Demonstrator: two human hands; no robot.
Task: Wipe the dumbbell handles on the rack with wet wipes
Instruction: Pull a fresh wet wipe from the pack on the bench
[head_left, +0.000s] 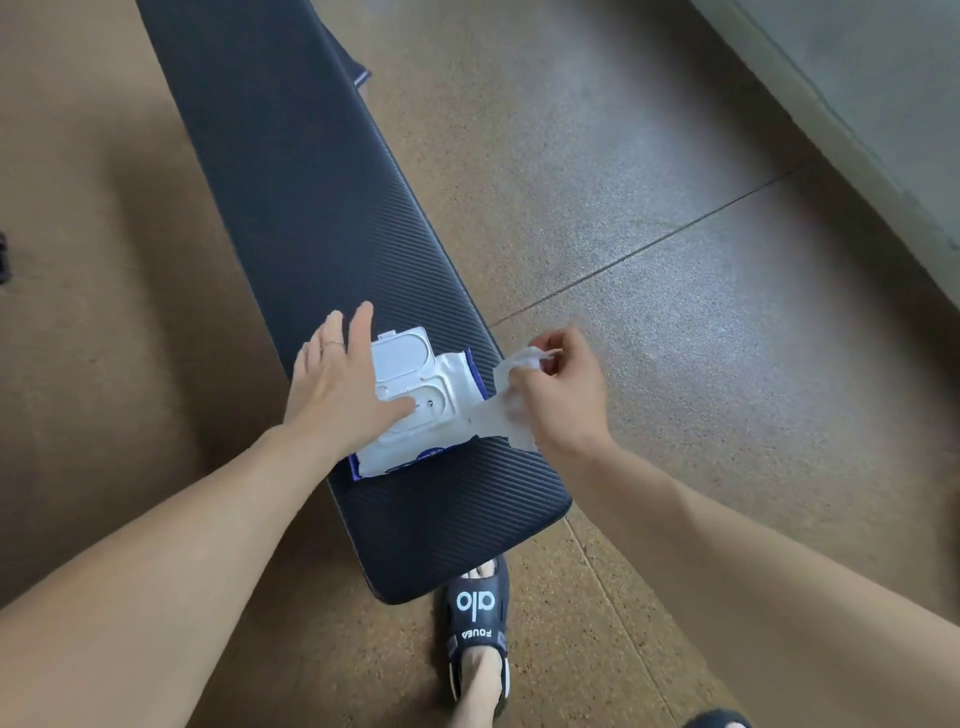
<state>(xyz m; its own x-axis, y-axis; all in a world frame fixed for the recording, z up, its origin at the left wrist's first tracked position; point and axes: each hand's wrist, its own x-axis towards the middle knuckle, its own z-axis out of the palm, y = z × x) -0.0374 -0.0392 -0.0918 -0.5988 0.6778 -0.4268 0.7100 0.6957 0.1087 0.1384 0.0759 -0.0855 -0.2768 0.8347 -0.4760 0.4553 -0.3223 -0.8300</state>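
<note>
I judge I am only at the start: a wipe is out of the pack, but no dumbbell and no rack are anywhere in view, so all the wiping of handles is yet to do.

My left hand (340, 382) lies flat, fingers straight and spread, pressing down on the left part of the white soft-plastic wet-wipe pack with blue edging (447, 410); its thumb rests by the dispensing opening. The pack's white hinged lid (402, 351) stands flipped open toward the far side. My right hand (563, 395) is curled, pinching a crumpled white wet wipe (511, 395) between thumb and fingers, just off the pack's right edge; whether the wipe's trailing corner is fully clear of the pack I cannot tell.

The pack sits toward the near end of a long black ribbed padded bench (291, 208), between my two hands. My foot in a dark sandal (478, 629) stands on the brown speckled floor (675, 260) just near of the bench.
</note>
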